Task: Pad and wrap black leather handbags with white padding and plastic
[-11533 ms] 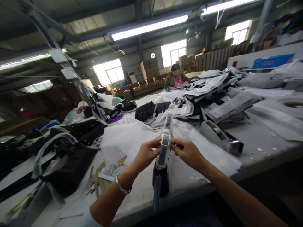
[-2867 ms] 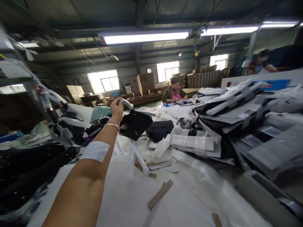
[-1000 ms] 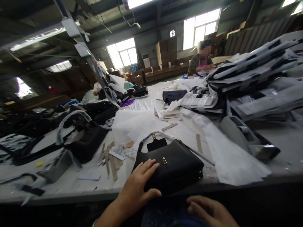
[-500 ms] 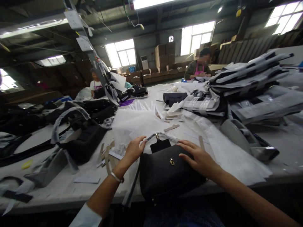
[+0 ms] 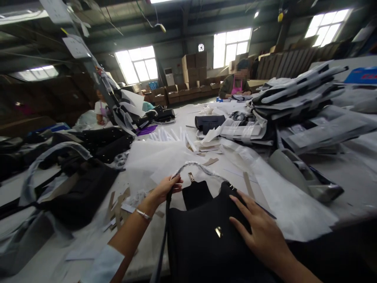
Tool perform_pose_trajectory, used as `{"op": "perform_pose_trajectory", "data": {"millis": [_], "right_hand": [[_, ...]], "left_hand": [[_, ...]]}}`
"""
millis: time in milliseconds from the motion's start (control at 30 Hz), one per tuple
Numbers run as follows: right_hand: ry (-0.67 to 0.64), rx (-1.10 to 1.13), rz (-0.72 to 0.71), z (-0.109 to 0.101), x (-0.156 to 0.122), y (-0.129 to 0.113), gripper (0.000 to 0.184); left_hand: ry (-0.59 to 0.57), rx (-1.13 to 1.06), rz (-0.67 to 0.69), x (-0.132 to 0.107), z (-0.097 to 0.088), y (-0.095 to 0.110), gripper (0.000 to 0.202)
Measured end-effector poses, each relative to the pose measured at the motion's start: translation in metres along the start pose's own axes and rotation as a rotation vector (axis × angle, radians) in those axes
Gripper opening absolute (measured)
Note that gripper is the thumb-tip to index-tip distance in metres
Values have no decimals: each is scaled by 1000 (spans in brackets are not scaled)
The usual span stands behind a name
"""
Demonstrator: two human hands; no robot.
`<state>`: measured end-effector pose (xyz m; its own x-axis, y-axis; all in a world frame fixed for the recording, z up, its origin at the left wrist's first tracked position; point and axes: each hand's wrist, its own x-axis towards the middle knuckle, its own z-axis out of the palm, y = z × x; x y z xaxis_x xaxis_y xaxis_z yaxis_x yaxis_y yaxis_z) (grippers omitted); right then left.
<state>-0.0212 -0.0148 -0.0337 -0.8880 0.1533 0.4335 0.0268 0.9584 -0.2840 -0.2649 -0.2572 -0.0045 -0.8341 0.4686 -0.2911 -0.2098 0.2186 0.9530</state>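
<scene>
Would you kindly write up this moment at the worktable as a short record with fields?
Left hand: fingers curled on the wrapped handle
Right hand: spread on the right side of the black bag
Black tab: apart from the gold clasp
Left of bag: cardboard strips
Right of bag: white sheeting, grey dispenser
Across table: person in pink apron

wall clock [image 5: 200, 47] | stacked cardboard boxes [image 5: 190, 74] | grey tape dispenser [image 5: 282, 167] | co-worker [image 5: 226, 90] in pink apron [image 5: 237, 85]

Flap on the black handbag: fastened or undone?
Undone: on the black handbag, the flap, with its metal tip, extends away from the gold clasp.
</scene>
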Motion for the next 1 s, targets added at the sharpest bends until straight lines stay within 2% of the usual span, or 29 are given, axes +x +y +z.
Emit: {"op": "perform_pose_trajectory", "data": {"millis": [67,133,267,367,467,533,567,667,733,767,833,900,933,1000], "right_hand": [[1,22,100,-2,-1,-1,62],[-24,92,133,-3,5,-1,62],[-29,333,36,1,37,8,54],[75,498,-9,-4,64,8,46],[241,643,37,-29,76,-10,33],[241,802,69,-51,74,-31,31],[182,911,83,-62,72,-41,35],[-118,1346,149,-88,72,-67,52],[-249,1641,209,-101,79,-77,57],[-260,1756,229,-108,83,-80,57],[-195,1896,251,-119,91,-82,49],[-110,1943,279,-129,97,-83,35],[-80,1946,291,-133,99,-82,27],[-59,1927,283,-136,101,-83,16]], "left_hand": [[54,-128,107,-18,12,19,56],[98,-218,233,-40,27,45,48],[150,-373,509,-88,62,100,33],[203,-451,717,-118,85,125,24],[295,-382,853,-132,102,128,19],[353,-270,903,-135,110,123,17],[380,-193,916,-135,113,121,16],[407,47,910,-140,121,115,13],[349,158,874,-148,124,113,16],[289,186,854,-155,126,111,22],[96,181,788,-169,126,109,45],[-113,94,671,-181,124,105,63],[-186,32,606,-185,123,102,65],[-241,-81,504,-188,121,97,60]]}}
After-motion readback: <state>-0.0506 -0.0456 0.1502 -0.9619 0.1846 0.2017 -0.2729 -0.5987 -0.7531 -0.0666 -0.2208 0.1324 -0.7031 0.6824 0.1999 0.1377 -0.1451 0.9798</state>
